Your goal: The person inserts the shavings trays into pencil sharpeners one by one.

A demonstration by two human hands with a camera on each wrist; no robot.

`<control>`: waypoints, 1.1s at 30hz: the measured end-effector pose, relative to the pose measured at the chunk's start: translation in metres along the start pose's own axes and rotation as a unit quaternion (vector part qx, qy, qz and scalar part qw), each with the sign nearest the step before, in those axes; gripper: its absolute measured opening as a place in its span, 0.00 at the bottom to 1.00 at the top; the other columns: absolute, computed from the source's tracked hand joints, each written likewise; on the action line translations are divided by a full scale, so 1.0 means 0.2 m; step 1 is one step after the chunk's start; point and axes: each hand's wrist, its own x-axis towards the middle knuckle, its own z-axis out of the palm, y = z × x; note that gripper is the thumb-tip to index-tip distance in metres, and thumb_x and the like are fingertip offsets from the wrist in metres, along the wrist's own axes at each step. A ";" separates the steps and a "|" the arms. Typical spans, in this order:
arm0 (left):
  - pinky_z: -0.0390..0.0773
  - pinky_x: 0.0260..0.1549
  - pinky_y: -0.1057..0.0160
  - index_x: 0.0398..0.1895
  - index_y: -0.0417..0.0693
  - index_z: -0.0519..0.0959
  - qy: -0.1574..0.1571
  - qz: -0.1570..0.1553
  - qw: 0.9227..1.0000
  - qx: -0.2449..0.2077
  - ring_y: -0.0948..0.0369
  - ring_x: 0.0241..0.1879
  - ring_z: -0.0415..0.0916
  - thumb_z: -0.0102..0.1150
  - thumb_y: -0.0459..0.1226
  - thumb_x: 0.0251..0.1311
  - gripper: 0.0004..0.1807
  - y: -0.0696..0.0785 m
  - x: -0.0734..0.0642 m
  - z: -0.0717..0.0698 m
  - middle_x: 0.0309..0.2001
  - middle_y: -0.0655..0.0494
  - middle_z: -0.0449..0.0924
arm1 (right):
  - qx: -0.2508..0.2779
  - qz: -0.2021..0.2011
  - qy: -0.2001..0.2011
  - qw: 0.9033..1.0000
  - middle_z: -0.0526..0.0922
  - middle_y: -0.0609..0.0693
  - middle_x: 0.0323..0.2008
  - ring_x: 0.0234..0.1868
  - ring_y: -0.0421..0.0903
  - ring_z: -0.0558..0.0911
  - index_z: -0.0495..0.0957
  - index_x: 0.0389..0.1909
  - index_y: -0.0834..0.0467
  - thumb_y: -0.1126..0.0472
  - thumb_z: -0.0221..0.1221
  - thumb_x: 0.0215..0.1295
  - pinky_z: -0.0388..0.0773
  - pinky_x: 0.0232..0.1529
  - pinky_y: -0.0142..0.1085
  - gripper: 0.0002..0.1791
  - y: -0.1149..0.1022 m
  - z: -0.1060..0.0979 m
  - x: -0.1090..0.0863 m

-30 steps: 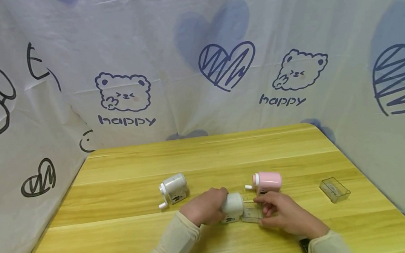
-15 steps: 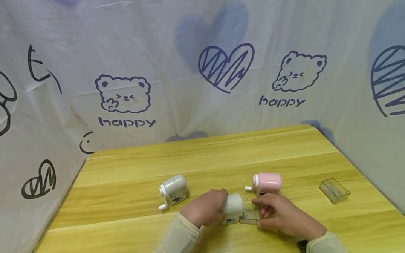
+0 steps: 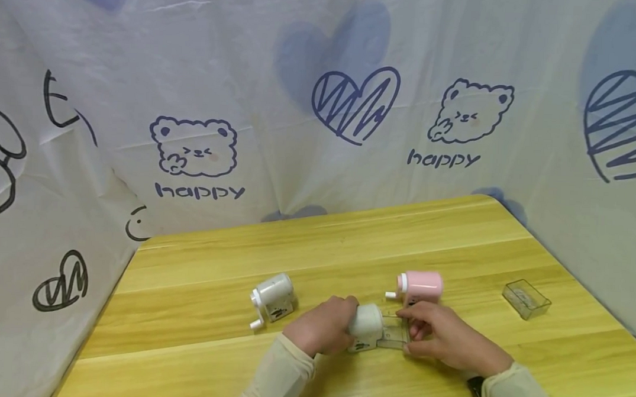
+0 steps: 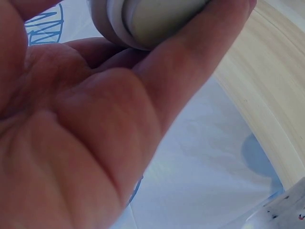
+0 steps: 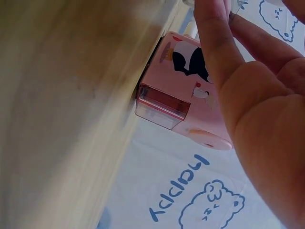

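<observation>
My left hand point(image 3: 324, 324) grips a white pencil sharpener point(image 3: 366, 326) standing on the table, with fingers and thumb wrapped round its body. From the sharpener's right side a clear shavings drawer point(image 3: 394, 333) sticks out. The thumb and fingers of my right hand point(image 3: 440, 337) pinch that drawer by its outer end. Just behind the right hand stands a pink pencil sharpener point(image 3: 422, 282), its lower part covered by the hand in the head view. In the right wrist view this pink sharpener's own clear drawer point(image 5: 162, 109) sits in its body.
A grey-white pencil sharpener point(image 3: 274, 295) with a white crank stands to the left. Off to the right lies a loose clear drawer point(image 3: 525, 299) near the table edge. A printed cloth point(image 3: 279, 102) hangs behind and beside the wooden table point(image 3: 316, 246).
The right hand and the pinched drawer have shifted slightly left toward the white sharpener since a second ago. The left hand stays practically in place.
</observation>
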 end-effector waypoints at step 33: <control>0.82 0.36 0.62 0.47 0.40 0.78 0.006 0.010 1.000 0.001 0.60 0.35 0.80 0.76 0.29 0.52 0.20 0.00 0.00 0.00 0.38 0.48 0.83 | -0.005 -0.026 -0.014 1.000 0.78 0.49 0.42 0.39 0.38 0.79 0.76 0.61 0.73 0.60 0.73 0.62 0.82 0.41 0.34 0.31 0.00 0.00 0.03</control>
